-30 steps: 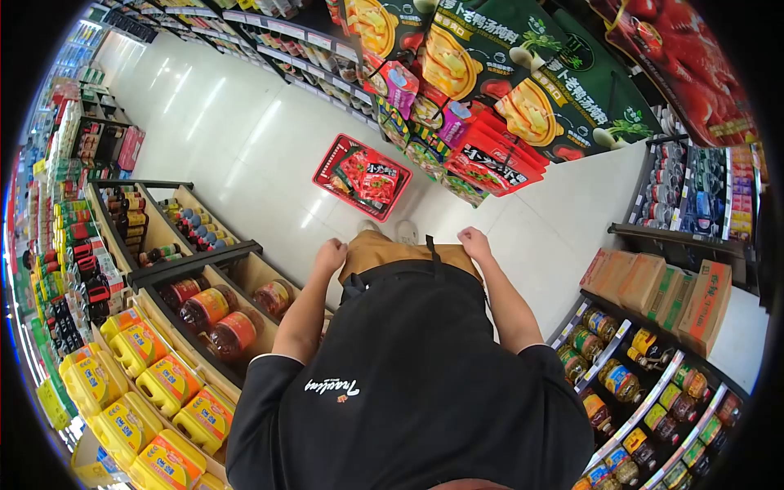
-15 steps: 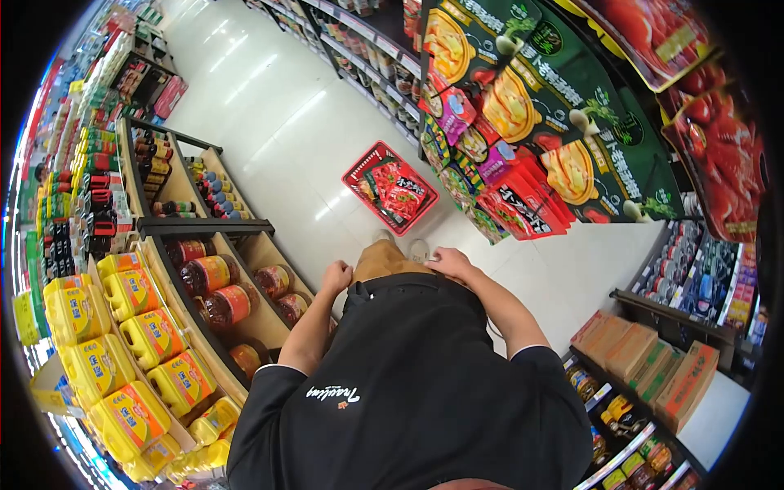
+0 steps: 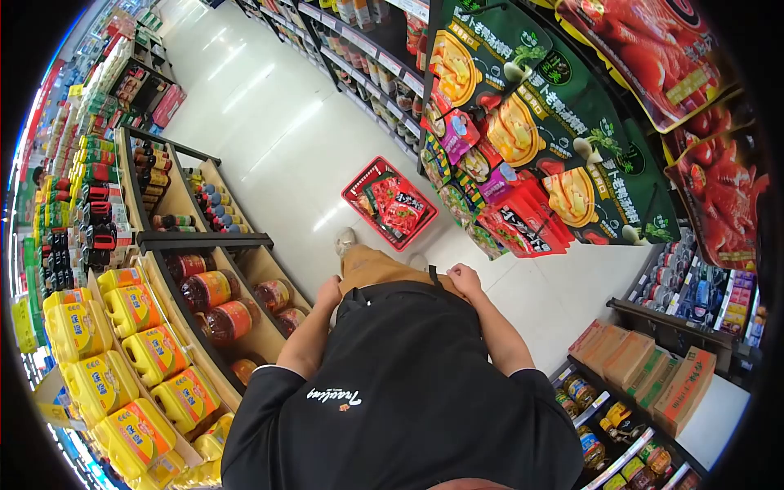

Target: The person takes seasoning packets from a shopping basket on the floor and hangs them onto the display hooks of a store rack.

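My left hand (image 3: 328, 291) hangs beside my left hip against the brown trousers (image 3: 377, 267), its fingers curled and partly hidden. My right hand (image 3: 465, 280) is at the right hip, also with curled fingers. Whether either hand holds anything is hidden. On the floor ahead of my feet stands a red shopping basket (image 3: 354, 194). Inside it lie red food packets (image 3: 402, 209) and a darker green packet, apart from both hands. My left shoe (image 3: 345, 240) is beside the basket's near left side.
At left, shelves carry yellow oil jugs (image 3: 135, 437) and large bottles (image 3: 229, 321). Green printed display panels (image 3: 563, 122) with hanging red packets (image 3: 527, 219) stand at right. Cardboard boxes (image 3: 686, 388) sit on a low shelf at right. A pale aisle floor (image 3: 269, 122) runs ahead.
My left foot has stepped forward and left. The right hand has shifted slightly right and back, and the left hand slightly back. The basket appears a little lower in view.
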A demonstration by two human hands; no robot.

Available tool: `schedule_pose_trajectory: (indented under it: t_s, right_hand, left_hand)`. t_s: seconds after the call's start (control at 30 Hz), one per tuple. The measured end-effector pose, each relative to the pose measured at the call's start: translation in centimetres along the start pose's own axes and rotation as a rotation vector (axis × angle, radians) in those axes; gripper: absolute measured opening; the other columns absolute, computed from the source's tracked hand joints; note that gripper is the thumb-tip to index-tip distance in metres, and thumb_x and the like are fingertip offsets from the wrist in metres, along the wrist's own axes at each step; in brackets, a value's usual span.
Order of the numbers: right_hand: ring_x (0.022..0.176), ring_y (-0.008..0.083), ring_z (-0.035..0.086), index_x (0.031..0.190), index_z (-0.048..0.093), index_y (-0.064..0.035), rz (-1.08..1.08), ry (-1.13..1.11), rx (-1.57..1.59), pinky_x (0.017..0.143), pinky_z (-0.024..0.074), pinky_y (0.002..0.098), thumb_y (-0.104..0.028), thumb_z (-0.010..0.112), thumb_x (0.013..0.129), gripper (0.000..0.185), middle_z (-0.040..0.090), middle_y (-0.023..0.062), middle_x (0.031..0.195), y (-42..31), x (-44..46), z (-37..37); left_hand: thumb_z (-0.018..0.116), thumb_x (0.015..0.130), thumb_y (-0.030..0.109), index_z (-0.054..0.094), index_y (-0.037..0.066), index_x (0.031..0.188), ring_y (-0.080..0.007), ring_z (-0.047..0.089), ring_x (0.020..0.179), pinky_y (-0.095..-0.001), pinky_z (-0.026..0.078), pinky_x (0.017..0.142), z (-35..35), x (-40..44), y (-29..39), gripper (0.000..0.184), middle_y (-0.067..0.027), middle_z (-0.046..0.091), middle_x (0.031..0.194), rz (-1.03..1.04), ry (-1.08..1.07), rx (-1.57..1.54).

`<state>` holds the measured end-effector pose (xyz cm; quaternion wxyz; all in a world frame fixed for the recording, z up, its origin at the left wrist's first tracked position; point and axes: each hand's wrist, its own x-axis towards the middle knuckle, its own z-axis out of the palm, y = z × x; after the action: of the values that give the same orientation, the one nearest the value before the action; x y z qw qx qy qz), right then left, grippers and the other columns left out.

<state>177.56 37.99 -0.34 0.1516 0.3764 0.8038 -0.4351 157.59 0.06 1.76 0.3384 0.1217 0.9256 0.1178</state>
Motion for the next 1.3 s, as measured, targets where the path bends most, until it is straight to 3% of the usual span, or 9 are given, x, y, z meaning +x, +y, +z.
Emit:
schedule_pose_trajectory:
  t_s: [0.37,0.67,0.9,1.1,1.3]
  right_hand:
    - [0.086,0.0292,0.068,0.093,0.071,-0.0039,0.080,0.125,0.051,0.079,0.0519,0.0361,-0.035,0.066,0.081,0.033,0.070,0.0154,0.088,-2.9,4.2,2.4]
    - [0.085,0.0283,0.068,0.093,0.071,-0.0079,0.049,0.122,-0.026,0.078,0.0522,0.0374,-0.038,0.065,0.081,0.033,0.070,0.0132,0.087,-12.1,7.7,7.3]
    - [0.087,0.0271,0.067,0.093,0.070,-0.0091,0.017,0.038,-0.114,0.078,0.0521,0.0377,-0.040,0.065,0.081,0.033,0.070,0.0120,0.091,-19.6,10.4,8.0]
    - [0.086,0.0258,0.067,0.094,0.067,-0.0090,0.015,0.003,-0.128,0.075,0.0516,0.0384,-0.039,0.065,0.083,0.032,0.070,0.0102,0.090,-23.7,13.4,10.3]
    - [0.086,0.0258,0.067,0.096,0.066,-0.0096,-0.047,-0.018,-0.201,0.075,0.0511,0.0393,-0.037,0.064,0.084,0.030,0.070,0.0094,0.090,-27.4,13.6,11.5]
  left_hand:
    - [0.057,0.081,0.033,0.069,0.003,0.092,-0.0391,0.064,0.090,-0.0463,0.050,0.082,-6.7,8.6,0.4,0.033,-0.0225,0.067,0.091,0.085,-0.007,-0.074]
    - [0.056,0.080,0.032,0.069,0.000,0.094,-0.0396,0.065,0.093,-0.0461,0.050,0.084,-16.0,15.9,-4.5,0.038,-0.0255,0.067,0.094,0.038,-0.044,-0.054]
    - [0.059,0.078,0.034,0.069,0.002,0.093,-0.0387,0.065,0.090,-0.0446,0.050,0.082,-17.7,19.8,-8.7,0.036,-0.0221,0.068,0.093,-0.021,-0.030,-0.244]
    - [0.058,0.078,0.035,0.069,0.001,0.090,-0.0386,0.064,0.090,-0.0442,0.050,0.081,-18.7,21.1,-14.9,0.038,-0.0226,0.068,0.091,-0.009,-0.010,-0.197]
    - [0.056,0.078,0.035,0.069,0.000,0.090,-0.0379,0.065,0.091,-0.0435,0.049,0.081,-19.9,19.4,-16.5,0.039,-0.0244,0.067,0.091,-0.065,-0.094,-0.206]
